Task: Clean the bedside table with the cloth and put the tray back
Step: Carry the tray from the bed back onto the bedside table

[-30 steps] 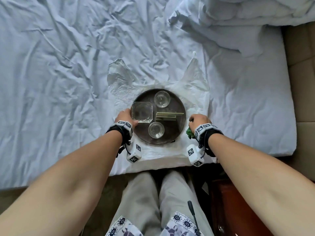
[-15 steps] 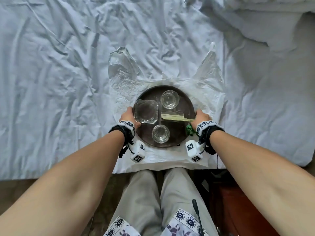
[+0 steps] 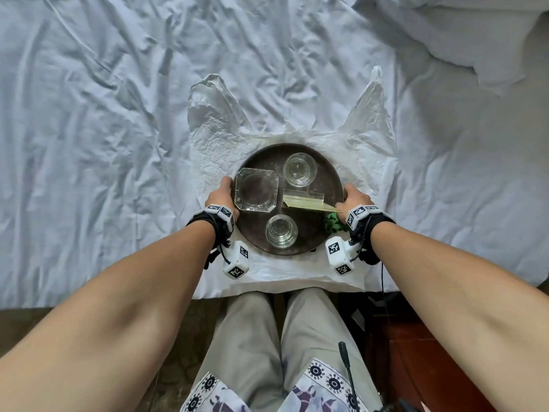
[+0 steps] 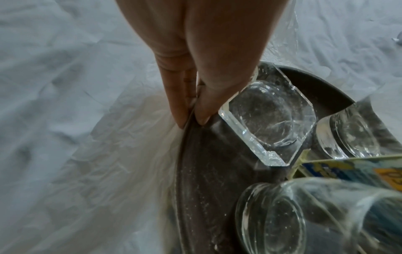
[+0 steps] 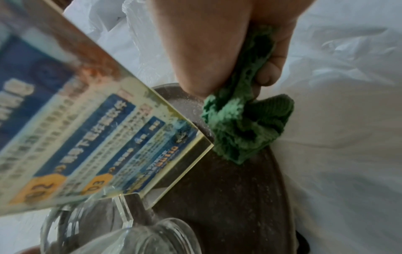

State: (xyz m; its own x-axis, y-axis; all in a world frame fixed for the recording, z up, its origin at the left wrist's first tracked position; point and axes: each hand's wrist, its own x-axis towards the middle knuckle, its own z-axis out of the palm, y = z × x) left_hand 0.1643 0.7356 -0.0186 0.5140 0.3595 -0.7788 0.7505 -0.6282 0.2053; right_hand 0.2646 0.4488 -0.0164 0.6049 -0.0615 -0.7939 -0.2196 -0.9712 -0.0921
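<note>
Now one round tray (image 3: 326, 173) carries two glasses (image 3: 300, 169), one glass ashtray (image 3: 257, 189) and one acrylic sign (image 3: 306, 202). Left hand (image 3: 221, 197) pinches its rim; right hand (image 3: 355, 199) grips rim and green cloth (image 3: 334, 223).

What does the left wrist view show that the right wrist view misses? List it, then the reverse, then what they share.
Only the left wrist view: the left hand pinching the tray's rim, thumb inside and fingers outside, and the square glass ashtray beside that grip.

Only the right wrist view: the green cloth bunched in the right hand at the tray's edge, and the printed face of the acrylic sign.

Both: the dark round tray, a drinking glass, the white plastic bag underneath and the bed sheet.
</note>
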